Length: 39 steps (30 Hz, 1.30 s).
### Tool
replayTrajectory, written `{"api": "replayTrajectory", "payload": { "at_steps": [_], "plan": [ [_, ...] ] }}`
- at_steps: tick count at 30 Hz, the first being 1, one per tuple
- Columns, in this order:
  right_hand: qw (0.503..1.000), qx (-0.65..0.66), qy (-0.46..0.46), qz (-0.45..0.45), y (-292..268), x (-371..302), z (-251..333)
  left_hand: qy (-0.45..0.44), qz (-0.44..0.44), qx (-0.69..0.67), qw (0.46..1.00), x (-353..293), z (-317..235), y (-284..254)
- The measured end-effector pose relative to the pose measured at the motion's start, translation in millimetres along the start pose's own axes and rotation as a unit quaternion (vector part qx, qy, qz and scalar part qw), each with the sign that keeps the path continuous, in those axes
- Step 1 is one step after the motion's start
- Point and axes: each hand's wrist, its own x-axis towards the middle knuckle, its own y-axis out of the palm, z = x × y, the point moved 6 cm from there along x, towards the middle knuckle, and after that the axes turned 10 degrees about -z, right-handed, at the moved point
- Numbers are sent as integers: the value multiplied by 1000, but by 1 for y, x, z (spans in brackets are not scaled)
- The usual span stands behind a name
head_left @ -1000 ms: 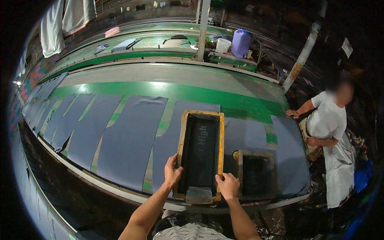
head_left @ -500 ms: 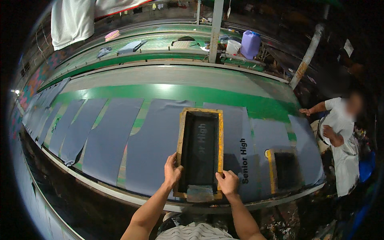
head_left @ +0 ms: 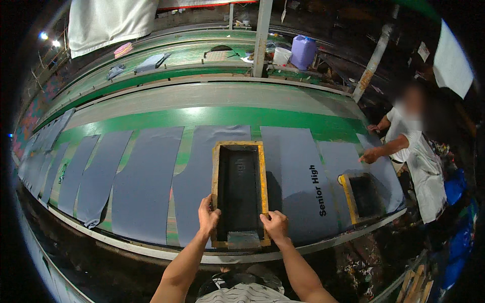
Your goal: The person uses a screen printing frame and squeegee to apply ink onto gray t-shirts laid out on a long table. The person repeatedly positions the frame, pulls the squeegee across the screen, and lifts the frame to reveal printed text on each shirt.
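My left hand [head_left: 208, 217] grips the left side of a screen-printing frame [head_left: 263, 177], its fingers wrapped over the rim. My right hand [head_left: 276, 225] pinches the opposite side near the lower corner. The frame is a long, yellow-edged rectangle with a dark mesh. Inside its near end rests a greyish, blade-like piece [head_left: 243, 240], possibly a squeegee. Beneath the frame lies a blue-grey fabric panel [head_left: 194, 166]; the shadow beside the frame suggests it is raised. To its right, another fabric panel [head_left: 290, 166] carries black lettering along its right part.
More fabric panels [head_left: 146, 187] line the long green table [head_left: 222, 116] leftward. A second screen frame [head_left: 348, 199] sits at the right, near a person in white [head_left: 404, 136] at the table's end. A metal post [head_left: 261, 40] and purple jug [head_left: 303, 53] stand beyond.
The screen frame, held in both hands, has shifted left, away from the lettered panel. The other person has leaned in, one hand now extended over the rightmost fabric.
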Motion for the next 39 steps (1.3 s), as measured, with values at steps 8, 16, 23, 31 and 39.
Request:
{"api": "replayTrajectory", "payload": {
  "at_steps": [8, 16, 23, 31, 39],
  "plan": [
    [1000, -5, 11, 6, 6, -3, -10, -22, -5, -42, 999, -6, 16, 6],
    [1000, -8, 0, 1, 2, -6, -16, -7, 5, 23, 1000, -8, 11, 10],
    [1000, -4, -6, -1, 10, -8, -20, -14, 3, -7, 1000, -8, 22, 9],
    [999, -15, 19, 25, 13, -15, -18, -43, 13, -7, 999, -13, 23, 4],
    [998, -27, 32, 37, 15, -18, -16, -10, 10, 40, 999, -12, 27, 0]
  ]
}}
